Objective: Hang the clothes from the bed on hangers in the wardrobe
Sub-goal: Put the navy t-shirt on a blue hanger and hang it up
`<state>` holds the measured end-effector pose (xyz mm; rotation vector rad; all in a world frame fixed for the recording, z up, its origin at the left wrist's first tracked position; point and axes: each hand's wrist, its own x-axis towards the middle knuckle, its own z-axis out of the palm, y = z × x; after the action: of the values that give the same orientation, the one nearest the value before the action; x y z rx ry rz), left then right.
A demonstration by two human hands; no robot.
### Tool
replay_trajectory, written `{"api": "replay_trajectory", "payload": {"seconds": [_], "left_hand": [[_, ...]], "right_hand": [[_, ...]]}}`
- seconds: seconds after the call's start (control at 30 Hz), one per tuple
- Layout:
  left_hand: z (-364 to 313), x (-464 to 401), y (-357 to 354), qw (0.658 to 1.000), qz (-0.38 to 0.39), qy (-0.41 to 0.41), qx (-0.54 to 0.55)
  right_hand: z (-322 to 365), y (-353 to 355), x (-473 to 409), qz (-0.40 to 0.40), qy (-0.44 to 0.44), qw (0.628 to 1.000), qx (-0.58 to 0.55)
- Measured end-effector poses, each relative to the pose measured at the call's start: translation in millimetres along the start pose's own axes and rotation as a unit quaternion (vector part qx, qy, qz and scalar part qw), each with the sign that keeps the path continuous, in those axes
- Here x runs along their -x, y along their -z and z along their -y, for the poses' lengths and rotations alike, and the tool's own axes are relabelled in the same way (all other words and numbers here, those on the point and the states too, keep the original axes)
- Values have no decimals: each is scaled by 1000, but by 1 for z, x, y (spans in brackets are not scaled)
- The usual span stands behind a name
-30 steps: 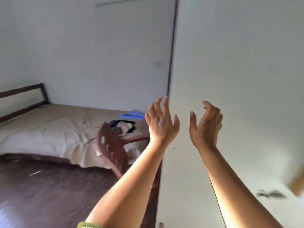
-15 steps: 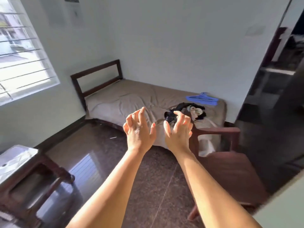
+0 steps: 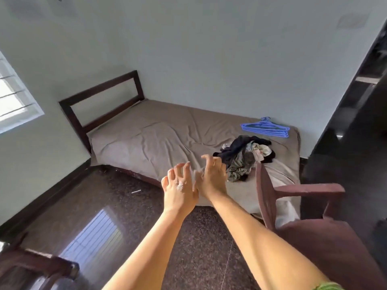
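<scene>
- Both arms reach forward, side by side, and neither hand holds anything
- The left hand is up with the back of it to the camera, fingers spread and loosely bent, a pale smear on the knuckles
- The right hand is just beside it, thumbs nearly touching, fingers curled loosely in the air with a ring on one of them
- A strip of green sleeve shows on the right arm at the near right corner
- The pile of clothes lies just right of the right hand and a little farther off, on the near right part of the bed; the fingertips are close to its dark edge in the picture, but whether they touch it I cannot tell
- It is a crumpled heap, dark navy cloth on top, olive and pale pieces under it
- Beyond the pile, at the far right corner of the mattress, sits a flat stack of blue hangers, well apart from both hands
- The bed has a wrinkled tan sheet and a dark wooden headboard at its far left end
- A reddish-brown chair stands near right, its back rail touching the bed's near edge just beside the clothes
- Dark polished floor below, a barred window at left, a dark wooden piece at the near left corner
</scene>
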<state>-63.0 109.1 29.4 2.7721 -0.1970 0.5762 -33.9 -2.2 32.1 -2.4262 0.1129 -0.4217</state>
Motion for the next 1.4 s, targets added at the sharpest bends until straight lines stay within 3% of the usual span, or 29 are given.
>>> {"api": "replay_trajectory", "payload": {"seconds": [0.3, 0.47, 0.6, 0.7, 0.83, 1.0, 1.27, 1.4], "left_hand": [[95, -155, -51, 999, -1, 25, -41], [112, -269, -104, 994, 106, -24, -8], [117, -349, -152, 985, 149, -87, -4], [113, -394, -190, 979, 181, -92, -4], [92, -442, -259, 962, 245, -114, 38], [56, -502, -342, 926, 349, -140, 9], [31, -577, -445, 892, 436, -119, 26], [33, -594, -481, 876, 463, -132, 31]], "right_hand": [[5, -99, -144, 75, 10, 997, 31], [-19, -140, -244, 79, 15, 991, 105], [-54, -164, -309, 79, -98, 979, 159], [-83, -173, -340, 103, -166, 972, 130], [-153, -187, -380, 158, -192, 959, 137], [-253, -209, -433, 298, -192, 910, 215], [-336, -249, -504, 400, -233, 849, 255], [-359, -278, -521, 434, -311, 811, 240]]}}
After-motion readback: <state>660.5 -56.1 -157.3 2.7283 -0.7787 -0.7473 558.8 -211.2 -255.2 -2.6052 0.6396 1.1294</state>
